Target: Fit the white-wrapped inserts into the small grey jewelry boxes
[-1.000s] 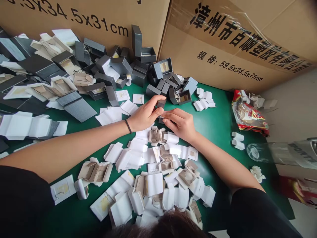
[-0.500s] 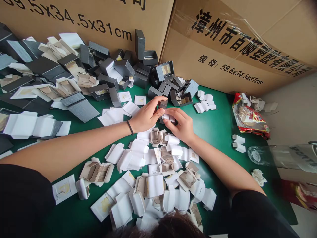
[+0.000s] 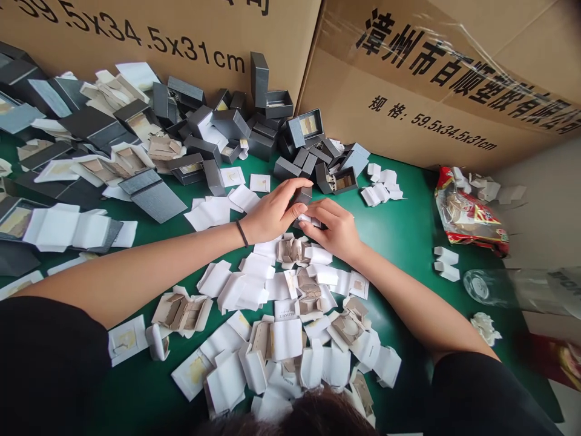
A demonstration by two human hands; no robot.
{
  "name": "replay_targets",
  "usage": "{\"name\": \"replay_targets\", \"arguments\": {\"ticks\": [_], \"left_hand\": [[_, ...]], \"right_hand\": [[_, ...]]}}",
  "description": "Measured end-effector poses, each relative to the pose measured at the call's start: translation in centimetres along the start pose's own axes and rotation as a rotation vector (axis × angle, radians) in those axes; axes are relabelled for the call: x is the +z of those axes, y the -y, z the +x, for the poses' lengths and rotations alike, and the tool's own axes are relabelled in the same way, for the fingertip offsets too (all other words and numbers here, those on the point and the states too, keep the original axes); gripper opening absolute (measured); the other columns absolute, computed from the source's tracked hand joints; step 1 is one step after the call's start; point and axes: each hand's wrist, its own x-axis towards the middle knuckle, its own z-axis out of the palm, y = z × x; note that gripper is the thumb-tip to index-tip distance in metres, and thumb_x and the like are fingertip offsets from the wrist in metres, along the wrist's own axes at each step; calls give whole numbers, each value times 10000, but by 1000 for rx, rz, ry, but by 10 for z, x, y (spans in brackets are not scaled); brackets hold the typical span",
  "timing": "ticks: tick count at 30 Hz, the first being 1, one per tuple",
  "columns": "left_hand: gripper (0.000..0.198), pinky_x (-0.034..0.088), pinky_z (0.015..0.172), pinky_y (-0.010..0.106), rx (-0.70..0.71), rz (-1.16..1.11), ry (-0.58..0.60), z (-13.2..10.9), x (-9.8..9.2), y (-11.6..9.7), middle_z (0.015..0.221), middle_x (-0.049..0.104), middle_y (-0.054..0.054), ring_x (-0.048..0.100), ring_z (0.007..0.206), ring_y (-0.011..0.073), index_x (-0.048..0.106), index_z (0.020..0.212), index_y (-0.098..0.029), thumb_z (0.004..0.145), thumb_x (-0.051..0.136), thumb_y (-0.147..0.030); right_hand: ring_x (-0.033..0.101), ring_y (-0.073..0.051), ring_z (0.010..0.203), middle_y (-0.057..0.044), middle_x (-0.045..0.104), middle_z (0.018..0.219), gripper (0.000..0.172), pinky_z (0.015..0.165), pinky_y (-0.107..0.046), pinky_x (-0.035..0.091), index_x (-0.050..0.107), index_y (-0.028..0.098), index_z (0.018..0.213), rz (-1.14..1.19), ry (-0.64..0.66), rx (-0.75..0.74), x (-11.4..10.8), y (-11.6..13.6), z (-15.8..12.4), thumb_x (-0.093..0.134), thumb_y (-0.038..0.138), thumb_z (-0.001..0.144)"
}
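Both my hands meet over one small dark hinged box near the middle of the green table (image 3: 390,242). My left hand (image 3: 275,212) curls around the raised lid of the small dark box (image 3: 303,195), thumb in front and fingers behind. My right hand (image 3: 333,225) closes on the lower part, its fingertips at a white card insert (image 3: 313,221) inside. Fingers hide much of the box. Just below the hands lie folded white and grey card inserts (image 3: 287,339), several overlapping. Beyond them is a heap of dark boxes (image 3: 261,142), some standing with lids up.
Two large cardboard cartons, left (image 3: 149,36) and right (image 3: 408,91), wall off the back. At the right are a red food packet (image 3: 472,215), a clear bottle (image 3: 512,287) lying on its side and crumpled tissue (image 3: 485,329). More dark boxes and inserts (image 3: 63,227) cover the left.
The whole view has shifted slightly, so things at both sides appear a little further right. My hands keep nearly the same hold on the small dark box.
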Motion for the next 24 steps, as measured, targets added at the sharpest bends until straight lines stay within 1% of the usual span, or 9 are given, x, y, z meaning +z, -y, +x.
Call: {"name": "replay_targets", "arguments": {"ticks": [5,8,10,12,16,18,20,22,24], "left_hand": [[600,473,1047,320,37,41,2,-1,-1,-1,1315,518,152,538,1204,185,418,1314,-134,920,295,-568],[608,464,1065,323,35,57,15,-2,-2,-3,1323,514,161,535,1222,188,401,1333,-119,926,289,-556],[633,463,1070,313,68,52,16,-2,-3,-4,1327,510,168,530,1236,187,392,1337,-108,920,282,-572],[645,467,1066,294,118,36,-7,-2,-3,-5,1330,508,169,526,1248,180,382,1339,-111,913,279,-584],[558,479,1046,279,251,26,-68,-2,-3,-4,1326,508,153,514,1258,160,369,1341,-153,928,309,-524],[511,467,1064,315,347,60,-66,-1,-2,-2,1333,504,148,490,1288,169,361,1345,-181,936,327,-486],[457,454,1068,361,435,123,-25,-1,-2,-1,1373,485,140,470,1314,189,357,1349,-221,942,365,-429],[416,458,1034,376,483,177,34,-2,-2,0,1424,457,120,495,1286,192,360,1350,-265,943,401,-343],[419,466,996,365,490,208,72,-2,-1,0,1461,430,96,529,1229,181,357,1354,-299,939,411,-278]], "right_hand": [[585,-126,823,-59,655,890,222,738,-266,510,621,168,863,33,57,49,2,0,-1,547,376,889],[599,-126,843,-69,647,922,211,738,-262,508,606,161,883,55,29,43,-1,1,1,536,360,889],[606,-127,880,-71,644,942,215,765,-260,508,598,159,907,115,2,64,-4,2,1,522,360,895],[608,-128,905,-67,641,959,244,789,-263,510,580,160,940,196,-15,155,-8,1,2,520,392,893],[595,-107,819,-50,629,985,353,735,-245,506,533,165,1031,333,1,364,-11,-4,2,564,468,852],[602,-107,854,-55,627,1038,413,757,-239,511,513,169,1119,425,25,407,-11,-7,3,558,482,854],[606,-113,907,-61,629,1082,456,780,-235,512,504,171,1180,495,72,434,-13,-10,5,544,493,860],[595,-109,873,-49,644,1030,449,746,-226,503,540,163,1154,508,147,446,-14,-12,7,546,495,853],[566,-96,796,-29,647,926,412,702,-216,480,585,145,1077,485,224,441,-16,-14,8,573,474,829]]}}
